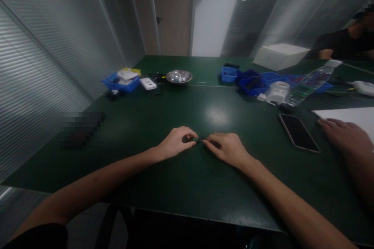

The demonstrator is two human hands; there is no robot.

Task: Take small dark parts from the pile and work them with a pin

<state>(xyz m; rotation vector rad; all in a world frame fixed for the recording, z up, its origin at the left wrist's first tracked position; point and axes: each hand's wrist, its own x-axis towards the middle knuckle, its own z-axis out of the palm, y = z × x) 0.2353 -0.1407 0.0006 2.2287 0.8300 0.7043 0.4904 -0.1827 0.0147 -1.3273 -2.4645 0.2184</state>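
A dark green matte table (152, 116) stands between walls of grey slatted blinds (43, 66). At its near middle the left hand (175, 146) and right hand (226, 148) meet, both curled. Their fingertips pinch a small dark greenish piece (198, 139) from either end. Right of the right fingers lies a flat black smartphone (298, 132). Just past it, another person's hand (344, 136) rests flat beside a white paper sheet (350, 114). Well beyond the fingertips sits a round shiny metal bowl (179, 76).
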